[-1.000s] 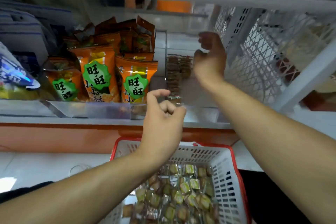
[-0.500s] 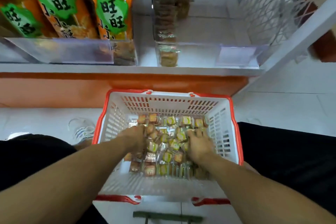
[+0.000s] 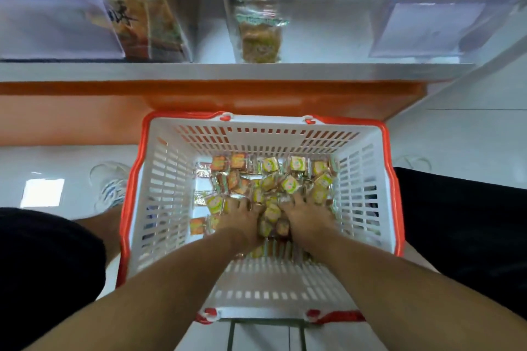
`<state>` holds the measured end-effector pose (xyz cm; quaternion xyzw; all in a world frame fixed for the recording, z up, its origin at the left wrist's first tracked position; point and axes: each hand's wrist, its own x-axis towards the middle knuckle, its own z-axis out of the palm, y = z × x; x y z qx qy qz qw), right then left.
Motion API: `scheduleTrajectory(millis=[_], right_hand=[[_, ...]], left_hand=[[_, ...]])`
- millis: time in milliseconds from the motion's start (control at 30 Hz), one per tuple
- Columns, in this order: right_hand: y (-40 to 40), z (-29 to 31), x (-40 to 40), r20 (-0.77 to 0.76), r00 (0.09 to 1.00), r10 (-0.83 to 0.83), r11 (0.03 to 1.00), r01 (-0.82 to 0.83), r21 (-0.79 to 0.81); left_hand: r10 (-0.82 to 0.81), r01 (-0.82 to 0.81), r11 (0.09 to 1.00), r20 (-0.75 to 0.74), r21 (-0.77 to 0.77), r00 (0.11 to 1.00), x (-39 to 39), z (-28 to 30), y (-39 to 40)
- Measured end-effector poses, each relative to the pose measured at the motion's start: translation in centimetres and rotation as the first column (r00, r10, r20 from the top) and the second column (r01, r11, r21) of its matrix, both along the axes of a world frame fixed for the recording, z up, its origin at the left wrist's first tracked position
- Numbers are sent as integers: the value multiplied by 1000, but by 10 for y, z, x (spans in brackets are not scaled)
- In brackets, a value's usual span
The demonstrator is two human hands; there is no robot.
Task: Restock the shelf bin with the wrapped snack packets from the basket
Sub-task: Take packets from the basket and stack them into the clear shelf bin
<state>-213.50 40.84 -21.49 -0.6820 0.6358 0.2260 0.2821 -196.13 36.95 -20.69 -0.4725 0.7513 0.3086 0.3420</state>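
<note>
Left hand (image 3: 242, 219): deep in the basket, fingers buried among packets; grasp unclear.
Right hand (image 3: 309, 216): beside it, fingers likewise hidden; can't tell if clamped.
Snack packets (image 3: 271, 179): heaped from the basket's middle to its far wall; left floor strip partly bare.
Basket (image 3: 368, 185): white, orange-rimmed, far rim under the shelf edge (image 3: 228, 71).
Shelf bin (image 3: 313, 25): clear, a few packets at its left side, right side open.
</note>
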Motion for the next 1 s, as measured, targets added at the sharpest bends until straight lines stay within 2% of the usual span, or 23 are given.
scheduleTrajectory(millis=[100,200,333,400,500,567,633,700,800,867,933,1000], right_hand=[[0,-2,12,142,990,-17,997,7,73],[-3,-1,21,219,964,-152,984,127,123],[-7,-3,15,296,919,-259,959,208,193],[-7,-5,11,328,878,-349,932,290,216],[-8,-8,6,386,816,-430,899,347,268],[-10,-9,4,416,728,-545,834,419,359],[-13,-6,3,377,565,-734,673,533,513],[-18,2,4,325,374,-868,491,563,665],[-38,32,5,310,140,-940,339,438,833],[-54,59,3,275,11,-961,268,265,926],[-69,90,-3,282,-11,-959,277,151,949],[-82,124,-8,324,49,-945,328,156,932]], left_hand=[[45,-46,999,-27,-18,999,-2,-2,-1],[126,-129,991,-72,-30,989,-7,-4,-1],[117,-114,993,-144,33,983,-16,-9,4],[230,-208,971,-217,119,949,-19,-10,5],[461,-396,876,-240,274,854,-19,-12,4],[628,-518,760,-237,392,742,-17,-13,5],[782,-620,602,-215,504,585,-14,-12,4],[863,-649,479,-180,591,472,-11,-6,-1],[935,-640,317,-116,700,337,-4,11,-13],[953,-617,273,-120,738,278,-1,27,-25],[957,-585,276,-160,762,244,1,47,-38],[949,-563,310,-210,766,237,0,75,-51]])
